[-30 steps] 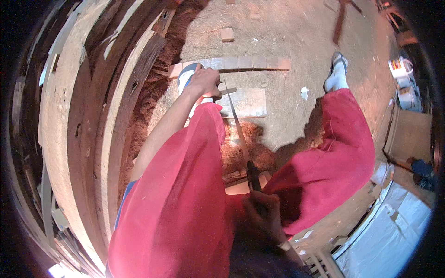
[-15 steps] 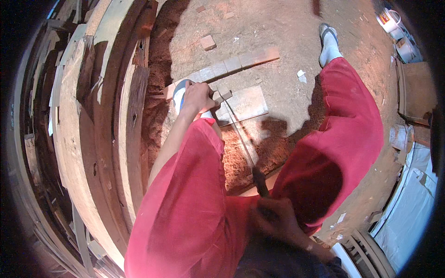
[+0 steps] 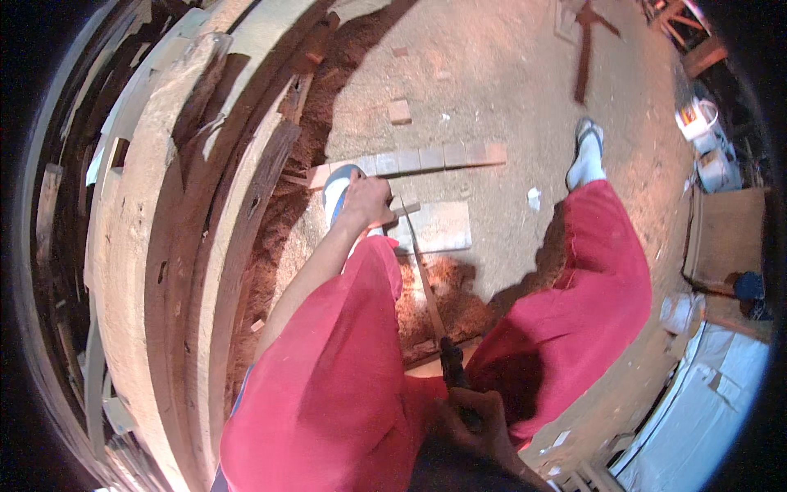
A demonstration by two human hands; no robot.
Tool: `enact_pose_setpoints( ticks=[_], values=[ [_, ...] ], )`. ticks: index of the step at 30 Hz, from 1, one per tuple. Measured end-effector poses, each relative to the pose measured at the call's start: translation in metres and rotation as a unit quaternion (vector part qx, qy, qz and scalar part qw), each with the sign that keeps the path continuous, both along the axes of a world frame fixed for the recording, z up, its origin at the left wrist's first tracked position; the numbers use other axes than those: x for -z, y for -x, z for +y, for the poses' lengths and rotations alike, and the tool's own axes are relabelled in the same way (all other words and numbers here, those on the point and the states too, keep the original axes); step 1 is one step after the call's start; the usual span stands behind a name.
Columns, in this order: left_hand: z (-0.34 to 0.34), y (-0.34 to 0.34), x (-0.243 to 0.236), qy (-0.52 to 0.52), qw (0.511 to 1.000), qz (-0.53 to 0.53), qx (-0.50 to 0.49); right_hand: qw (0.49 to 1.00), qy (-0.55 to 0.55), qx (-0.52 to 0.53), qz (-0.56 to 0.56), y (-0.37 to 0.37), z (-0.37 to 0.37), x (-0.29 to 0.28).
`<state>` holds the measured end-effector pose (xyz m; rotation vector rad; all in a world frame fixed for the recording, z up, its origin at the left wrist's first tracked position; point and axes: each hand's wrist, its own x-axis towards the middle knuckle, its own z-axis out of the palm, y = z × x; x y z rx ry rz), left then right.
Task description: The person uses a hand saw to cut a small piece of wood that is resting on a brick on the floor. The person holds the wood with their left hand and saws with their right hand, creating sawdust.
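My left hand [image 3: 366, 202] is down beside my left foot, its fingers closed on a small wooden block [image 3: 407, 209] whose end sticks out to the right. The thin, tapering blade of a handsaw [image 3: 428, 287] reaches from my lap to that block and crosses it near the tip. Whether the teeth are in the wood I cannot tell. Low in front of my lap, my right hand [image 3: 475, 414] is wrapped round the saw's dark handle. Beneath the block lies a flat pale board [image 3: 443, 227]. Reddish sawdust [image 3: 434, 307] is heaped between my legs.
A row of cut wooden blocks [image 3: 430, 158] lies just beyond the board, with one loose block [image 3: 399, 112] farther off. Long timbers [image 3: 131, 287] are stacked along the left. White buckets [image 3: 697, 120] and a pale wrapped bundle [image 3: 697, 410] stand at the right.
The whole view has shifted, so the floor, blocks and feet sit lower in it. The block appears turned slightly. Both hands keep their holds, with the saw still across the block.
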<state>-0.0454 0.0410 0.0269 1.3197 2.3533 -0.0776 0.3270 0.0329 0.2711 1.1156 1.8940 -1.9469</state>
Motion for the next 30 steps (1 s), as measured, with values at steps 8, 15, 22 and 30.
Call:
enact_pose_setpoints(
  ticks=[8,15,22,30],
  values=[
    [-0.002,-0.001,0.005,-0.044,0.997,-0.034,-0.045,0.997,-0.075,0.013,-0.002,-0.013,-0.004,0.049],
    [-0.015,-0.001,0.029,-0.095,0.995,0.028,-0.029,0.998,-0.017,0.054,0.002,-0.032,-0.009,0.051],
    [-0.006,-0.009,0.006,-0.081,0.996,0.011,-0.032,0.996,-0.035,0.077,0.018,-0.053,-0.008,0.061],
    [-0.005,-0.008,0.004,-0.036,0.998,-0.002,-0.047,0.997,-0.009,0.070,0.019,-0.023,-0.003,0.060]
  ],
)
